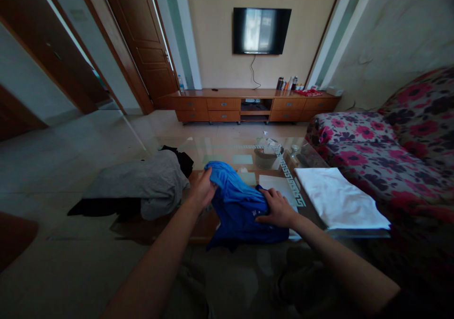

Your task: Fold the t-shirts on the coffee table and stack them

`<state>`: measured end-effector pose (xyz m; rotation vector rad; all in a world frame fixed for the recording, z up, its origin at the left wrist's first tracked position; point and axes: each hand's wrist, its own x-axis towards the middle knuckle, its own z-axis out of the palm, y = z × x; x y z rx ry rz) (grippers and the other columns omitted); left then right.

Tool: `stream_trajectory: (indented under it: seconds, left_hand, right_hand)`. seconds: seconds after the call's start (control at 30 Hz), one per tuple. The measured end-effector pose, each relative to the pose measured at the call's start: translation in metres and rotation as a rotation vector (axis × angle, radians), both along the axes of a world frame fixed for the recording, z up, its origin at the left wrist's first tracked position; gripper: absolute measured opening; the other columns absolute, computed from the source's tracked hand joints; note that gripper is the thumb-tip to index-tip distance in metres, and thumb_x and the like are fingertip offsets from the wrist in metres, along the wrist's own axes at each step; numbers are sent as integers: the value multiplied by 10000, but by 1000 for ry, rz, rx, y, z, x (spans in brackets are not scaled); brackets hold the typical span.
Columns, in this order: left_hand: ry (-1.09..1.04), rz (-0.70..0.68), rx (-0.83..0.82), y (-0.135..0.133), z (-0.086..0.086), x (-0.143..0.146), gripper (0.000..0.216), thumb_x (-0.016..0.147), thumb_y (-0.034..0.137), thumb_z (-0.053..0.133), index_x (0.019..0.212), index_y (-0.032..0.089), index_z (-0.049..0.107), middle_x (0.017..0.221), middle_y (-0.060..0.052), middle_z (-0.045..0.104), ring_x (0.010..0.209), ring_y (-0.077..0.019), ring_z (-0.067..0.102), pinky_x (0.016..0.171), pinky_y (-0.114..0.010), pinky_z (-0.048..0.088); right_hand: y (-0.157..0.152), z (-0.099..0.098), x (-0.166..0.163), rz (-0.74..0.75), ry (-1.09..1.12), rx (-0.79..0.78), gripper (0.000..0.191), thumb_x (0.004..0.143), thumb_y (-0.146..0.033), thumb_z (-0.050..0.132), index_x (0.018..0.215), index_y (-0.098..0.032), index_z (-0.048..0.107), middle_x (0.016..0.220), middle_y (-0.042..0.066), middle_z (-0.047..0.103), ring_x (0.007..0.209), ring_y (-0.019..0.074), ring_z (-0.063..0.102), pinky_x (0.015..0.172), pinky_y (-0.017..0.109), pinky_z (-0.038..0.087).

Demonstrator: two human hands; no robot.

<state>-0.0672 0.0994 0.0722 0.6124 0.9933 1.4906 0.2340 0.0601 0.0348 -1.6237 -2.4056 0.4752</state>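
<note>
A blue garment [241, 200] with a small white print lies crumpled at the front of the glass coffee table [198, 231], part of it hanging over the near edge. Its upper left part is lifted, pinched in my left hand [203, 189]. On its right side rests my right hand [278, 209], thumb and fingers curled around a bit of the cloth. Left of my hands lies a loose heap of clothes, a grey garment [142, 179] over a black one [106, 207]. To the right, a white garment [340, 198] lies folded flat.
A flowered sofa [369, 139] stands along the right. Beneath the glass, a bin [266, 155] shows. A wooden TV cabinet [223, 105] with bottles [283, 83] runs along the far wall, under a television [261, 31]. A brown door [138, 35] is at the left.
</note>
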Motion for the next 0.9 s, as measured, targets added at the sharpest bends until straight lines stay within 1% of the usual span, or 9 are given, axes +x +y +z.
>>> stream_trajectory:
  seconds: [0.03, 0.1, 0.17, 0.2, 0.37, 0.47, 0.57, 0.7, 0.9]
  left_hand:
    - [15, -86, 18, -1, 0, 2, 340, 874, 427, 724, 1125, 209, 657, 995, -50, 730, 901, -172, 706, 885, -327, 556]
    - [124, -228, 60, -6, 1, 5, 454, 824, 400, 787, 1214, 217, 645, 1107, -74, 722, 1014, -196, 696, 960, -350, 526]
    - [314, -287, 92, -10, -1, 6, 598, 771, 358, 838, 1303, 211, 608, 1228, -113, 685, 1129, -239, 663, 1015, -392, 497]
    - [426, -284, 98, -11, -3, 7, 642, 753, 341, 849, 1325, 200, 593, 1269, -135, 663, 1169, -261, 645, 1031, -416, 487]
    - [848, -245, 150, -9, -21, 0, 565, 808, 346, 771, 1309, 173, 575, 1320, -185, 610, 1247, -298, 592, 1060, -474, 466]
    - [974, -255, 201, -6, -32, -7, 558, 851, 362, 716, 1343, 165, 545, 1342, -199, 589, 1262, -308, 578, 1059, -492, 467]
    - [1111, -323, 277, -9, -37, -9, 572, 860, 358, 699, 1367, 151, 535, 1359, -207, 574, 1266, -323, 571, 1082, -517, 443]
    - [1218, -492, 437, -18, -35, -3, 688, 862, 299, 694, 1491, 191, 440, 1456, -186, 501, 1332, -322, 521, 1121, -514, 414]
    - [1257, -484, 604, -29, -19, 10, 965, 838, 212, 721, 1626, 347, 180, 1542, -119, 380, 1439, -301, 404, 1197, -505, 329]
  right_hand:
    - [-3, -2, -4, 9, -22, -8, 950, 664, -576, 830, 1476, -217, 488, 1319, 180, 578, 1197, 363, 552, 958, 439, 444]
    - [-2, -2, -11, 14, -1, -71, 661, 747, -464, 777, 1332, -207, 606, 1224, 163, 644, 1129, 343, 604, 942, 433, 454]
    - [2, 2, -15, -3, 128, -189, 345, 807, -366, 701, 1105, -191, 696, 1078, 132, 709, 1035, 313, 655, 942, 425, 467]
    - [5, 4, -17, -21, 250, -273, 270, 816, -353, 683, 1030, -191, 707, 1038, 119, 727, 1005, 305, 670, 943, 426, 477]
    - [17, 25, -14, -236, 1180, -810, 416, 893, -530, 591, 1099, -183, 690, 1072, 113, 765, 986, 296, 722, 923, 473, 556]
    - [25, 30, -5, -321, 1516, -809, 362, 930, -488, 563, 1108, -195, 677, 1088, 108, 770, 1054, 267, 719, 970, 441, 560]
    - [33, 22, 2, -409, 1610, -736, 190, 930, -337, 577, 1045, -219, 672, 980, 69, 787, 980, 218, 740, 955, 372, 576]
    - [35, 9, 4, -482, 1574, -815, 82, 926, -247, 591, 966, -224, 659, 783, 5, 765, 712, 156, 735, 829, 315, 618]
    - [18, 24, -5, -312, 1489, -1012, 250, 934, -326, 647, 1103, -143, 670, 919, 90, 786, 831, 209, 765, 905, 396, 609]
